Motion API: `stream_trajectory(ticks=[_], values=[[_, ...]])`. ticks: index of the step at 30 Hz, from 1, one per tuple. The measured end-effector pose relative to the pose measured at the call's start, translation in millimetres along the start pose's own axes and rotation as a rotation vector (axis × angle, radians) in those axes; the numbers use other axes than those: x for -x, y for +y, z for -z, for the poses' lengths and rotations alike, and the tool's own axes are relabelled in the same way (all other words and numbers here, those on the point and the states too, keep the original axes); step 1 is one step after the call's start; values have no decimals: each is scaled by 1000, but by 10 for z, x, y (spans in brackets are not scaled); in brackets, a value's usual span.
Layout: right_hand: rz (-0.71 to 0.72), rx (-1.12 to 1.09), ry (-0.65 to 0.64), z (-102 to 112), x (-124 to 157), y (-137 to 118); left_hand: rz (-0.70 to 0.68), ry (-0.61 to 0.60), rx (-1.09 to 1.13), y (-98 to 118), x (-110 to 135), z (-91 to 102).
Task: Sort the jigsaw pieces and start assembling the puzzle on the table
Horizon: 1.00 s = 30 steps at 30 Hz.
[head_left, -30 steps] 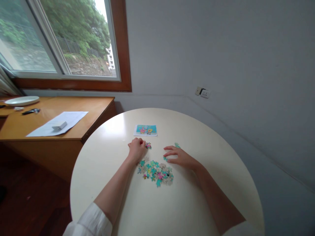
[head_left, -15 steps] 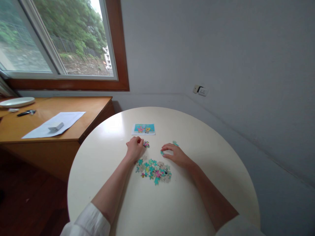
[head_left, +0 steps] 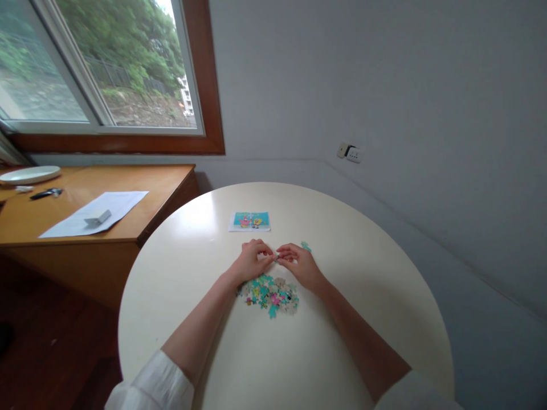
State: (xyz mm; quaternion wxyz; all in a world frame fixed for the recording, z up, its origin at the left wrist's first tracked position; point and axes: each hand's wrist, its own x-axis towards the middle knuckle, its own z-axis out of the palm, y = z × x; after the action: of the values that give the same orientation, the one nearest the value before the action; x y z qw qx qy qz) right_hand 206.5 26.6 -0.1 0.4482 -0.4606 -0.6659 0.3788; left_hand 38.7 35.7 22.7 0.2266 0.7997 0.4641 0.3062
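My left hand (head_left: 255, 259) and my right hand (head_left: 301, 265) meet fingertip to fingertip above the middle of the table. Between them is a small dark-and-teal puzzle piece (head_left: 277, 258), pinched from both sides; the fingers cover most of it. Just nearer to me lies a loose heap of jigsaw pieces (head_left: 268, 295) in teal, pink, yellow and grey, some grey backs up. A few teal pieces (head_left: 306, 246) lie beyond my right hand. The small pink-and-yellow cluster is out of sight, probably behind my left hand.
A picture card (head_left: 251, 221) with cartoon figures on blue lies farther back on the round white table (head_left: 325, 353). To the left, a wooden desk (head_left: 166, 210) carries paper (head_left: 123, 204), a small grey box (head_left: 97, 218) and a white plate (head_left: 32, 175). A wall stands behind.
My left hand has moved right, away from where the small pink cluster showed, to meet my right hand. My right hand has shifted slightly up and left with its piece.
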Motion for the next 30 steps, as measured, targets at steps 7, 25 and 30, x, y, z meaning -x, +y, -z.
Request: stream_trajectory(ticks=[7,25,30], values=[[2,-54,-16,-25,5,-18,-44,6,59,-45,-9,-36],[76,321,-501,299,33,-157,297,45,191,-516,10,355],[71,303,-501,264,33,-132,301,20,34,-551,-8,337]])
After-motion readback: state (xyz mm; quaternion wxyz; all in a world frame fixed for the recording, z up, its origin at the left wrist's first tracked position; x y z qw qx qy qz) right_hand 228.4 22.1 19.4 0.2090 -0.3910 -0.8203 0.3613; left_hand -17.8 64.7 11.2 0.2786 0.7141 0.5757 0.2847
